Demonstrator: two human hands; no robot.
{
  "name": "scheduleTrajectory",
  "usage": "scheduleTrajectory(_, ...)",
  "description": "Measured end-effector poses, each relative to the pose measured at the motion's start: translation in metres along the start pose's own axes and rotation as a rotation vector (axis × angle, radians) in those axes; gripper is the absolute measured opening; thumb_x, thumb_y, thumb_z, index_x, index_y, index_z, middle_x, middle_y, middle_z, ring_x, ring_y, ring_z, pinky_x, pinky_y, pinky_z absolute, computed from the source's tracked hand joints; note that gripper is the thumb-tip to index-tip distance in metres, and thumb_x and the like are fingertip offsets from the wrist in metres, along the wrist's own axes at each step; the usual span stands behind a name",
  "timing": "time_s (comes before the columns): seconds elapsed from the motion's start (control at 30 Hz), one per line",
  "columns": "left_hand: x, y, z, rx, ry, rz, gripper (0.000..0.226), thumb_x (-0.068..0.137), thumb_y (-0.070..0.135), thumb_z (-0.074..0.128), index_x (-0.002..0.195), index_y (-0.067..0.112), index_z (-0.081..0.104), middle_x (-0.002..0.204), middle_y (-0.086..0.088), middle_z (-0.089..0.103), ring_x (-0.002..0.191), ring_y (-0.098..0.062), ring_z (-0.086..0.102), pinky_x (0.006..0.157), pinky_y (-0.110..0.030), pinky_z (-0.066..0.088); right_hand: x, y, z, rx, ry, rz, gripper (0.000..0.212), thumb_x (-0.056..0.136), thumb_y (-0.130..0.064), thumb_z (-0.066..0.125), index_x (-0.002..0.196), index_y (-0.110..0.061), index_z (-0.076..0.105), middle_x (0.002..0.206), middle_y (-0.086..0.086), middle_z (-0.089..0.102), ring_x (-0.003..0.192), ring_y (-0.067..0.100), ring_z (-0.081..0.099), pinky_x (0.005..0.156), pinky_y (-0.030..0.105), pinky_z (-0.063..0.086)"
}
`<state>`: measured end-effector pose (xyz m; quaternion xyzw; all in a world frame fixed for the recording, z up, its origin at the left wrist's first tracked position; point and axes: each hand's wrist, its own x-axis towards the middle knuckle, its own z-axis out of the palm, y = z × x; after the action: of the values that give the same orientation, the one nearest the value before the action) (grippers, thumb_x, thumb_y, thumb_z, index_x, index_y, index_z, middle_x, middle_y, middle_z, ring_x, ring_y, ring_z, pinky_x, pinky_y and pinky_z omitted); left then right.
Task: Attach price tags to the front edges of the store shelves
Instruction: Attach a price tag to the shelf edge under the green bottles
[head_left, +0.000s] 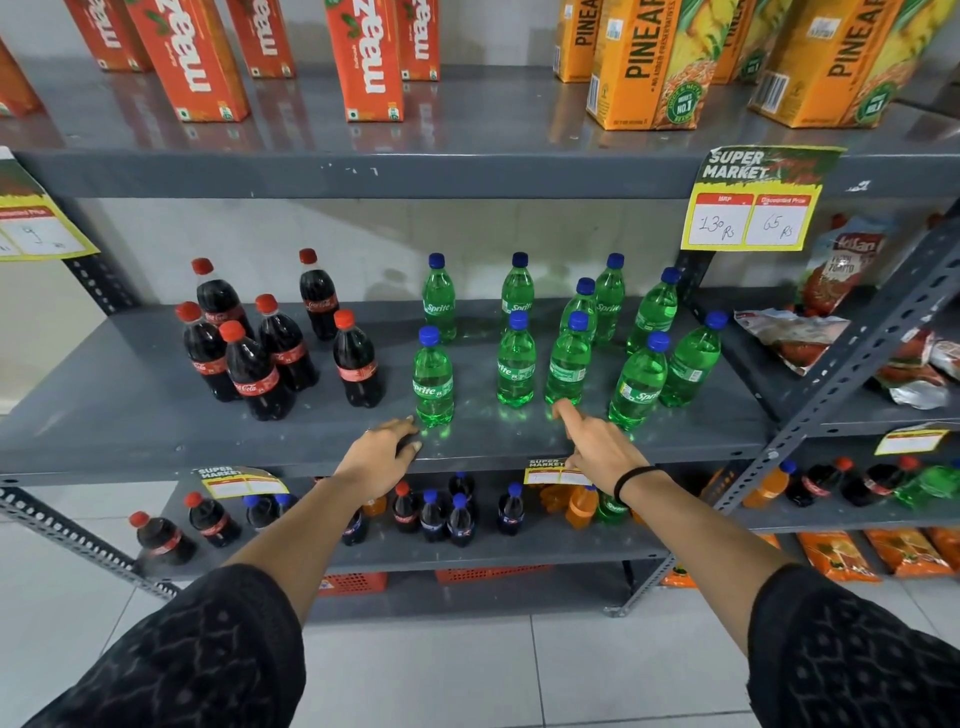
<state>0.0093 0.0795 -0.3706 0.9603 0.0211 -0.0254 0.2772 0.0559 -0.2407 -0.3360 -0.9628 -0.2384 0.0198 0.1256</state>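
A yellow price tag (553, 472) hangs from the front edge of the middle grey shelf (311, 460), under the green Sprite bottles (569, 364). My right hand (597, 447) is over that edge; its thumb touches the tag's top right and its index finger stretches across the shelf top toward a Sprite bottle. My left hand (384, 452) lies palm down on the shelf edge, fingers apart, holding nothing. Another tag (241, 480) hangs on the same edge further left. A larger tag (753, 200) reading 130 and 65 hangs from the upper shelf.
Cola bottles (260, 343) stand left of the Sprite on the middle shelf. Juice cartons (654, 57) fill the upper shelf. Small soda bottles (441, 512) line the lower shelf. A second rack (857, 364) with sauce pouches stands at the right. White floor tiles lie below.
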Motion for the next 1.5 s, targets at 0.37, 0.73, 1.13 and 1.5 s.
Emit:
scheduleTrajectory(0.37,0.001,-0.002,0.002,0.004,-0.008,0.009,0.04,0.096,0.033,0.047,0.133,0.02,0.05,0.149,0.004,0.04,0.133,-0.021,0.04,0.109,-0.035,0.032,-0.002,0.002,0.007,-0.018,0.054,0.042,0.066,0.073,0.005,0.073,0.118,-0.019,0.03,0.071,0.001,0.047,0.062,0.032,0.062,0.055,0.045,0.052)
scheduleTrajectory(0.73,0.001,-0.004,0.004,-0.01,0.008,0.017,0.039,0.095,0.031,0.048,0.133,0.02,0.05,0.149,0.004,0.041,0.134,-0.02,0.039,0.108,-0.033,0.03,-0.002,0.003,0.012,-0.008,0.101,0.045,0.061,0.075,0.007,0.069,0.114,-0.019,0.03,0.078,0.008,0.055,0.059,0.03,0.055,0.054,0.043,0.051)
scheduleTrajectory(1.13,0.001,-0.002,0.005,-0.007,0.004,0.007,0.041,0.095,0.031,0.047,0.135,0.02,0.048,0.15,0.003,0.039,0.136,-0.021,0.036,0.11,-0.035,0.029,-0.005,-0.002,0.018,-0.091,0.183,0.045,0.06,0.078,0.005,0.061,0.125,-0.015,0.03,0.09,0.013,0.061,0.062,0.036,0.062,0.052,0.036,0.043)
scheduleTrajectory(1.5,0.0,-0.002,0.006,-0.005,0.003,-0.003,0.042,0.095,0.031,0.048,0.135,0.021,0.047,0.151,0.003,0.037,0.138,-0.02,0.033,0.111,-0.035,0.027,-0.016,0.006,0.019,-0.184,0.212,0.064,0.058,0.079,-0.033,0.075,0.123,-0.011,0.046,0.08,0.01,0.065,0.075,0.033,0.063,0.056,0.036,0.049)
